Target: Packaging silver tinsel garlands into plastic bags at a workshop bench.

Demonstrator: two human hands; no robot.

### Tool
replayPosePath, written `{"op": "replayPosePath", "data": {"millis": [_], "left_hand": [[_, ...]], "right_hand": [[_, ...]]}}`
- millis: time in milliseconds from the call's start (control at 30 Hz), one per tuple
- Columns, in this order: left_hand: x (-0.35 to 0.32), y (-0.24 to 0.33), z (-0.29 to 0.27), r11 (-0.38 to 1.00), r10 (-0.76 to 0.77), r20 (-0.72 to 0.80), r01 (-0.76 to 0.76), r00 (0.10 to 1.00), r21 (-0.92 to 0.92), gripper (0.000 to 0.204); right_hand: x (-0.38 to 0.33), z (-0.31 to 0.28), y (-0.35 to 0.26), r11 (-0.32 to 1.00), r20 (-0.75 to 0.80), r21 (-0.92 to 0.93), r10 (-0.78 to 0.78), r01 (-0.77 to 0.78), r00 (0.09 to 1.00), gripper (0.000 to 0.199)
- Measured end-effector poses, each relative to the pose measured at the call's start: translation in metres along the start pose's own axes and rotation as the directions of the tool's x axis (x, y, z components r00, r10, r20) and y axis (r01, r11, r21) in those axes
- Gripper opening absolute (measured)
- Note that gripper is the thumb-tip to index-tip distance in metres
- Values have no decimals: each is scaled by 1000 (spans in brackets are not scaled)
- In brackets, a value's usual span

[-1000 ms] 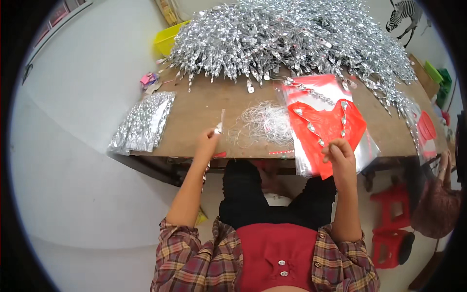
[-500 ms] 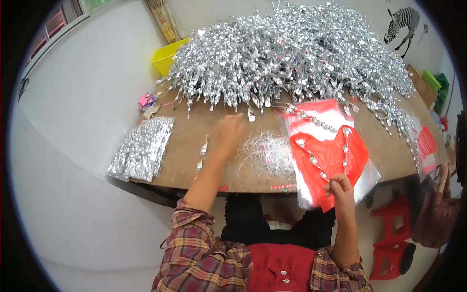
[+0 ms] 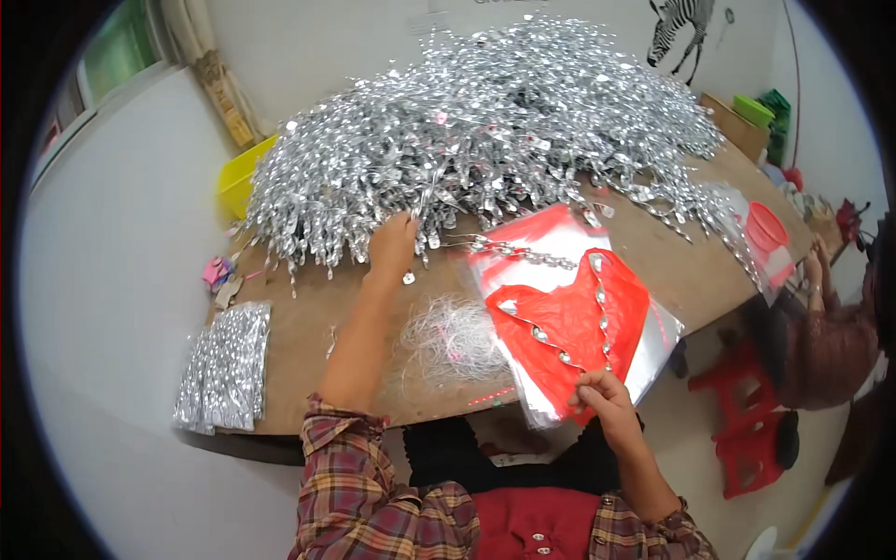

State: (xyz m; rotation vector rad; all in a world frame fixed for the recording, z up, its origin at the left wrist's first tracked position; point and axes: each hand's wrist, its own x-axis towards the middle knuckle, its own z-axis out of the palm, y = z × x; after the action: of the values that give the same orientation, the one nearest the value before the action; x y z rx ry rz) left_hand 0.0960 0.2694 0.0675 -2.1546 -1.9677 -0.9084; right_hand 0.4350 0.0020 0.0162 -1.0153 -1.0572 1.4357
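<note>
A large heap of silver twisted strands covers the far part of the table. My left hand is at its near edge, fingers closed on a silver strand that stretches up into the heap. My right hand pinches the lower end of a twisted silver strand. This strand and another form a V over a red plastic sheet. Beneath the sheet lie clear and silvery plastic bags. More twisted strands lie across the bags' upper part.
A tangle of white thread lies between my arms. At the left edge are a filled bag of silver strands and small pink scraps. A yellow bin stands behind. Another person sits at the right, near red stools.
My left hand has moved forward to the heap and closed on a strand there. The view has shifted; my right hand keeps its pinch over the red sheet.
</note>
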Motion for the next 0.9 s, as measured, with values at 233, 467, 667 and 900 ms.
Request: {"op": "replayPosePath", "data": {"millis": [233,467,667,900], "left_hand": [[-131,30,-31,838,-4,289,161,957,-522,25],[-267,31,-70,707,28,476,319,879,-631,22],[-297,39,-77,732,99,615,361,782,-577,32],[-274,90,-62,413,111,658,567,745,-712,36]], "right_hand": [[32,-13,8,999,14,3,35,-35,999,21],[66,7,-9,845,102,523,67,-111,993,36],[61,21,12,953,125,283,78,-111,989,10],[39,83,9,982,530,-2,163,-191,832,16]]}}
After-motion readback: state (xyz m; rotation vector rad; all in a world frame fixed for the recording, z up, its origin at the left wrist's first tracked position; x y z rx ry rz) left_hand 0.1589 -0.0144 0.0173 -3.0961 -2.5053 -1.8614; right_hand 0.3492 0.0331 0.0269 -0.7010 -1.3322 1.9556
